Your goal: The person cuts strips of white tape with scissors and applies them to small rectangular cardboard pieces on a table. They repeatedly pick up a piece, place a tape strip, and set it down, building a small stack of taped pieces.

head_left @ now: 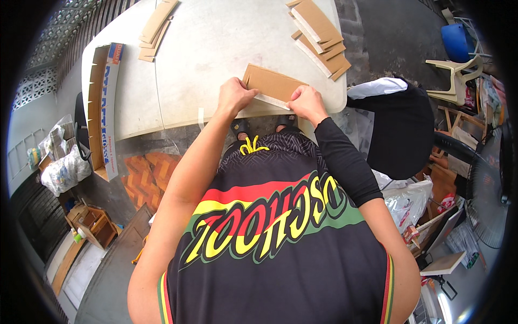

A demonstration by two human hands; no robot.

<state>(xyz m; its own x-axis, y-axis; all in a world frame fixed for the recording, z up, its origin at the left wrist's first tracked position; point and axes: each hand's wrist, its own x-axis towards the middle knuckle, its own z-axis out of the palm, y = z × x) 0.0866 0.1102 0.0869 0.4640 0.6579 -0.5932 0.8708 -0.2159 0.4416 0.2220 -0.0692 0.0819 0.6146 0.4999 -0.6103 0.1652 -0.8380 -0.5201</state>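
A brown rectangular cardboard piece [274, 82] lies at the near edge of the white table, with a whitish strip [272, 101] along its near long side. My left hand [236, 97] pinches its left near corner, thumb on top. At the right near corner, my right hand [307, 102] grips the strip end and the cardboard between thumb and fingers. A black sleeve covers my right forearm. Farther right, a stack of cardboard pieces [322, 40] shows similar whitish edges. Another small stack of plain cardboard pieces [157, 27] sits at the far left.
A long notched cardboard box [111, 119] stands along the table's [205, 48] left end. A short pale strip [201, 116] hangs from the near edge. Right of the table are a black cloth-draped seat [402, 129], a beige plastic chair [456, 75], a blue container [457, 42] and a fan [491, 173].
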